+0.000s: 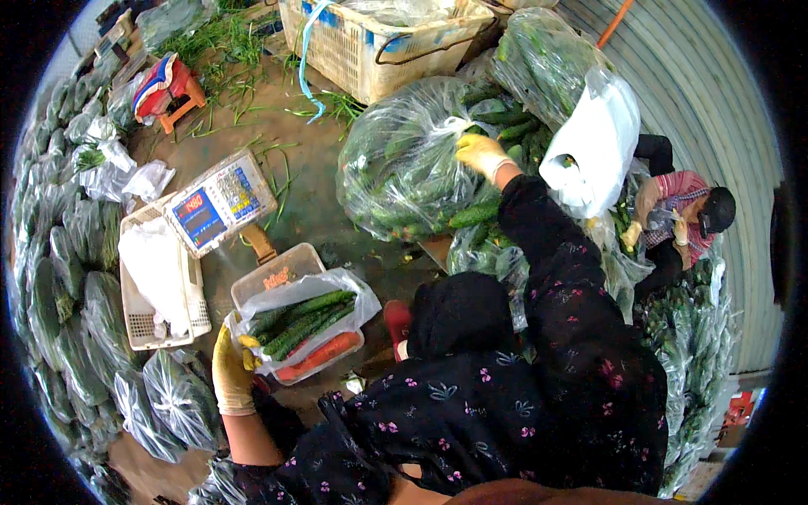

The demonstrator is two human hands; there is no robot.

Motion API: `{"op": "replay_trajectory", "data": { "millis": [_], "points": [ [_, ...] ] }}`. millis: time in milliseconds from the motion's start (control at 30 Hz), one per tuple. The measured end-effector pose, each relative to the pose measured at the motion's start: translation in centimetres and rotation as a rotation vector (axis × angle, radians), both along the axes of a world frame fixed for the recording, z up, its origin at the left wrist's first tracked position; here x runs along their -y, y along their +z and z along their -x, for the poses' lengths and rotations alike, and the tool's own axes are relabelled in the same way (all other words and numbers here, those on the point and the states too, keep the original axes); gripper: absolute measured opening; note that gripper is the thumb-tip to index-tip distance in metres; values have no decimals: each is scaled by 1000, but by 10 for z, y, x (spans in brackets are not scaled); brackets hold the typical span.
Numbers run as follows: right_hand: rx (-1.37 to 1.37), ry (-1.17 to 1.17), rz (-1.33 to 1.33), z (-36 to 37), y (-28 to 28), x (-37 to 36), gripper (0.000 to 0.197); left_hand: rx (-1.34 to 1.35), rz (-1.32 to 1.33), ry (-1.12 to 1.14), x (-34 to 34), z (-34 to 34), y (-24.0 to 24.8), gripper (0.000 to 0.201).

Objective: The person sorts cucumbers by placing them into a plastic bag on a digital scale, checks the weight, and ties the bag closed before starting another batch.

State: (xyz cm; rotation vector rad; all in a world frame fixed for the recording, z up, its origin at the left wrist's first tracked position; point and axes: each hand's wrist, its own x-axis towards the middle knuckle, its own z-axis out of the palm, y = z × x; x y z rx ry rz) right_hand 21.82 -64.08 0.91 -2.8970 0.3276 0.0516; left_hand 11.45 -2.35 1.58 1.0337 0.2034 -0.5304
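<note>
Green cucumbers (305,321) lie lengthwise in an open clear bag (365,296), which lines a shallow plastic tub (278,264) on the floor (324,181). The left hand (233,370), in a yellow-cuffed work glove, is at the tub's left edge; its fingers are bent at the bag's lip, partly closed, though whether they grip the plastic cannot be told. Just beyond the tub's far left corner stands a tilted scale display (220,204), beside a white basket (137,318) holding white plastic.

The right hand (486,154), likewise gloved, reaches to the gathered neck of a large clear sack (396,172) of cucumbers; its fingers are bunched close together, and whether they have hold of the neck cannot be told. Loose cucumbers (509,122) lie at the sack's right edge, near a bulging white bag (599,143). Beyond the sack's far edge stands a pale slatted crate (362,55). Filled bags (88,328) line the floor's left edge; another person (682,187) sits at the right.
</note>
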Motion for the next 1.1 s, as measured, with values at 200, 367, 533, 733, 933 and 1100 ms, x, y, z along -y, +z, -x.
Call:
{"op": "replay_trajectory", "data": {
  "millis": [200,367,533,733,933,1100],
  "points": [
    [110,-359,111,-48,30,31,34,147,-224,91,10,-10,-9,43],
    [-94,-246,195,-75,18,50,33,25,25,-65,8,-22,-12,45],
    [-57,-137,33,-74,31,73,22,-99,-117,105,18,-23,-3,53],
    [153,-268,216,-109,44,60,28,-76,-100,151,12,-23,-15,53],
    [-199,-260,539,-138,30,47,28,-100,-130,101,22,-32,-6,51],
    [-133,-59,689,-154,-7,87,17,-132,-42,147,15,-27,-17,49]
  ]
}}
